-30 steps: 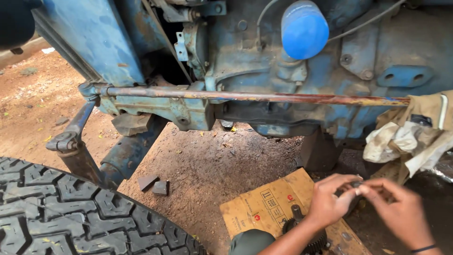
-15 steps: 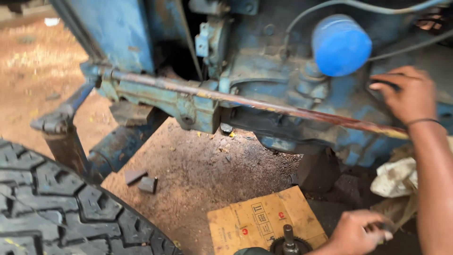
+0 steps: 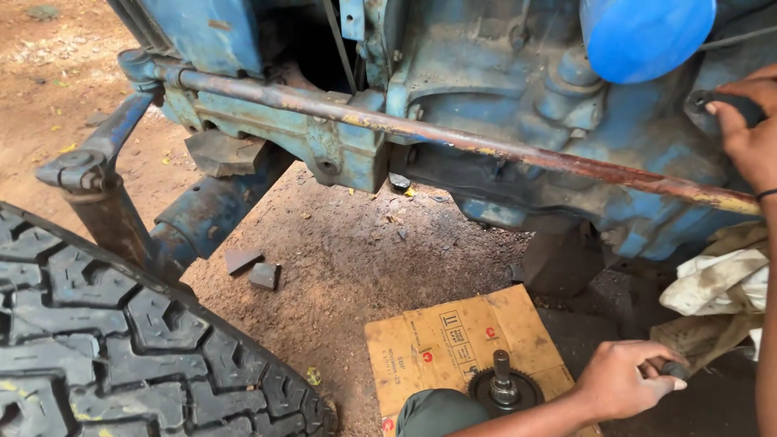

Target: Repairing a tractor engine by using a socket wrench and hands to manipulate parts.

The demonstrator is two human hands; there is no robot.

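A blue tractor body [image 3: 502,105] fills the top of the view, raised over bare red dirt [image 3: 340,259]. A rusty rod [image 3: 453,137] runs slantwise along it, from the upper left down to the right edge. A big black tyre [image 3: 121,340] takes the lower left corner, with a blue axle arm [image 3: 202,218] just behind it. A round blue filter [image 3: 643,32] hangs at the top right of the engine. Dirty white rags [image 3: 720,279] lie heaped at the right edge, under the rod. A flat piece of cardboard [image 3: 437,340] lies on the dirt at the bottom, and a black gear [image 3: 506,388] with an upright shaft stands on its near edge; nothing here serves as a container. Two small dark blocks [image 3: 252,269] lie on the dirt near the tyre. The right hand [image 3: 749,129] is up at the engine's side, right of the filter, its fingers wrapped round a dark handle [image 3: 728,103] whose tip shows beyond the thumb. The left hand [image 3: 623,376] is low, just right of the gear and apart from it, its fingers curled shut over a small dark part [image 3: 676,370]; only the end of it shows past the knuckles, so its kind cannot be told. A dark green knee [image 3: 437,413] pokes in at the bottom edge, touching the cardboard.
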